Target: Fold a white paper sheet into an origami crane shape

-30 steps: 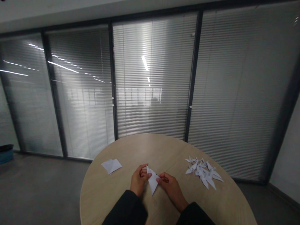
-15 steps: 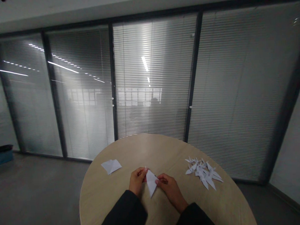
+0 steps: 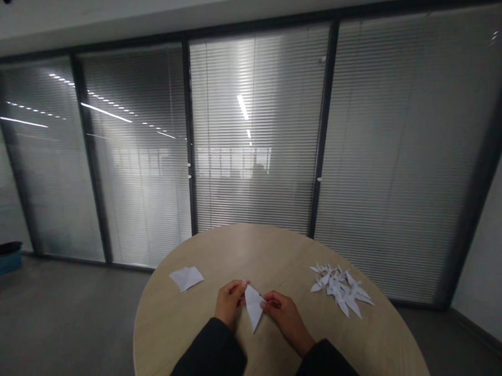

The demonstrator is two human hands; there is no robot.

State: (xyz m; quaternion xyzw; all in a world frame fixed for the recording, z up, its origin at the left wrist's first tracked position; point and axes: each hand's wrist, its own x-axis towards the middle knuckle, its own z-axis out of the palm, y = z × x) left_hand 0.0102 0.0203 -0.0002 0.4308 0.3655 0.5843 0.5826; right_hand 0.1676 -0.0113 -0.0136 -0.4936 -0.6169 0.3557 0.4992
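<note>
A white folded paper piece (image 3: 253, 310), kite-shaped with its point toward me, is held just above the round wooden table (image 3: 274, 253). My left hand (image 3: 228, 305) pinches its upper left edge with closed fingers. My right hand (image 3: 284, 317) pinches its right corner, fingers curled. Both arms wear dark sleeves.
A flat folded white sheet (image 3: 186, 278) lies on the table's left part. A heap of several finished white paper cranes (image 3: 341, 289) lies at the right. Behind the table stands a glass wall with shut blinds (image 3: 257, 138). A blue bin (image 3: 4, 257) sits on the floor far left.
Both hands have drawn slightly toward me with the paper, and my left fingers have closed tighter on its upper edge. Everything else on the table has stayed put.
</note>
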